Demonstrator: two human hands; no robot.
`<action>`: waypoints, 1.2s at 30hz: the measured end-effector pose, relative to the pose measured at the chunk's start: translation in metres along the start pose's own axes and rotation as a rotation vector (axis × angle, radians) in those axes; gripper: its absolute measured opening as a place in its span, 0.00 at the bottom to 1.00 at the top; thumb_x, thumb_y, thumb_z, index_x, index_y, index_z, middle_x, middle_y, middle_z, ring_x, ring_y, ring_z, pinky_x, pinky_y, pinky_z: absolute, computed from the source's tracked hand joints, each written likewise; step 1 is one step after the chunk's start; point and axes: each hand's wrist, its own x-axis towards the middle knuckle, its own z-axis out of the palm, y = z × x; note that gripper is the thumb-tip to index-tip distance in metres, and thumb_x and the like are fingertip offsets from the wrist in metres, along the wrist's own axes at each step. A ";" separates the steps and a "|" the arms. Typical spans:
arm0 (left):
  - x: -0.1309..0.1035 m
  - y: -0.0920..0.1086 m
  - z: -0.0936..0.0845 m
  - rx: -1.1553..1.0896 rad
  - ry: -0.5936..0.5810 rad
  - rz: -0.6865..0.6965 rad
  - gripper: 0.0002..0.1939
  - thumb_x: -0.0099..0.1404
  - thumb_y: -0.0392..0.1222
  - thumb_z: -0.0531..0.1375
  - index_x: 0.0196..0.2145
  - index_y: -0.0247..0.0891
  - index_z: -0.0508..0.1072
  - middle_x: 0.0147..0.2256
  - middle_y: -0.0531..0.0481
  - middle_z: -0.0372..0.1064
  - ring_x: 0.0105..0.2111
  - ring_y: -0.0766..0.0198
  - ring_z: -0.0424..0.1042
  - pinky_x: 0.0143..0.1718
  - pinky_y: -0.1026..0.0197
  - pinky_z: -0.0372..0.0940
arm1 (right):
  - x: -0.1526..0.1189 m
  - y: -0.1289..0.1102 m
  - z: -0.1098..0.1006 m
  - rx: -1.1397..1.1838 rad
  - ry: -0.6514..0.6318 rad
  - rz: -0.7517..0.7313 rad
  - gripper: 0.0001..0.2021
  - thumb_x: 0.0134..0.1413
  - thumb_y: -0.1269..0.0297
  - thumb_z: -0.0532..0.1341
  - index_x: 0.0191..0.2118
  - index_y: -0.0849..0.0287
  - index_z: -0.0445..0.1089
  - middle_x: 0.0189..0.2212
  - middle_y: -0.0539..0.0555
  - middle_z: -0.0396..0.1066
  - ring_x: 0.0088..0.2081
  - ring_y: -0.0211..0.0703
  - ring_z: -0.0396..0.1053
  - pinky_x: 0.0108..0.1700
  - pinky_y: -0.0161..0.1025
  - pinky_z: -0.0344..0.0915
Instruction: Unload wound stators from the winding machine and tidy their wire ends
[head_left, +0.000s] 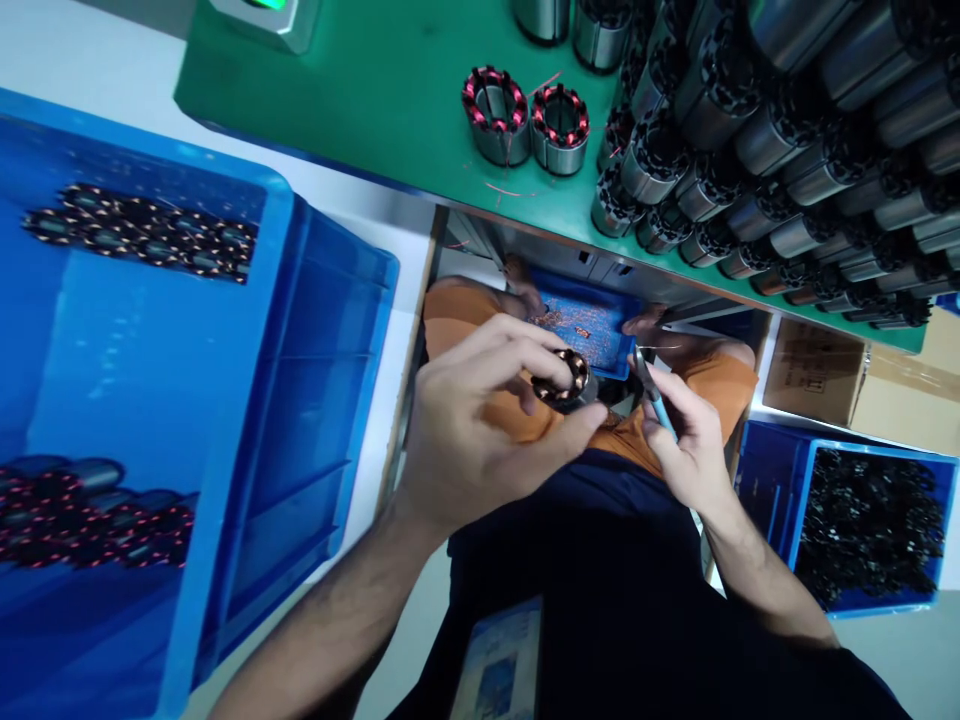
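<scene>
1 wound stator (576, 386) in the left hand (480, 420), 1 blue-handled cutter (651, 388) in the right hand (694, 440).
At left, a blue bin (251, 380) holds 2 groups of stators. Right of it, the left thumb and fingers curl round the wound stator, above a blue tray (626, 367) with copper-coloured scraps; a slackened pinch could drop it. 2 red-wound stators (495, 115) (561, 130) stand near the green bench (375, 110)'s near edge, where loose wire ends might snag. The right fingers wrap the cutter's handles, but I cannot tell how far its jaws are parted; a slip could nick the windings. Farther right, tightly packed stators (712, 190) reach that edge, so a bump might topple some. The carton (814, 370) at right bears faint print, too small to read; no brand is legible.
</scene>
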 end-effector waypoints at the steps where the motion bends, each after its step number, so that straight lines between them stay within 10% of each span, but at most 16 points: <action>1: 0.000 -0.002 0.002 -0.110 -0.007 -0.078 0.08 0.62 0.44 0.71 0.33 0.42 0.76 0.39 0.50 0.76 0.39 0.61 0.76 0.34 0.58 0.73 | 0.002 0.002 0.000 -0.056 0.014 -0.027 0.33 0.56 0.72 0.61 0.67 0.49 0.67 0.45 0.54 0.75 0.38 0.42 0.69 0.41 0.42 0.70; 7: 0.002 -0.002 0.018 -0.528 0.003 -0.404 0.10 0.62 0.44 0.70 0.29 0.40 0.75 0.34 0.51 0.72 0.33 0.65 0.73 0.28 0.63 0.71 | 0.001 0.000 0.005 -0.236 0.119 -0.252 0.37 0.52 0.70 0.67 0.68 0.46 0.66 0.36 0.52 0.66 0.38 0.43 0.65 0.40 0.45 0.72; 25: 0.009 0.010 0.034 -0.694 0.006 -0.520 0.17 0.58 0.52 0.73 0.25 0.39 0.74 0.27 0.53 0.71 0.28 0.67 0.71 0.30 0.64 0.73 | 0.001 0.006 0.009 -0.224 0.176 -0.329 0.38 0.56 0.71 0.70 0.70 0.38 0.63 0.36 0.50 0.65 0.36 0.39 0.66 0.37 0.39 0.71; 36: 0.003 -0.019 0.036 -0.649 0.141 -0.541 0.19 0.60 0.57 0.71 0.29 0.40 0.74 0.29 0.54 0.71 0.29 0.67 0.75 0.29 0.65 0.74 | 0.011 0.017 0.008 -0.122 -0.078 -0.058 0.29 0.62 0.64 0.65 0.68 0.47 0.67 0.37 0.51 0.68 0.36 0.39 0.66 0.40 0.40 0.70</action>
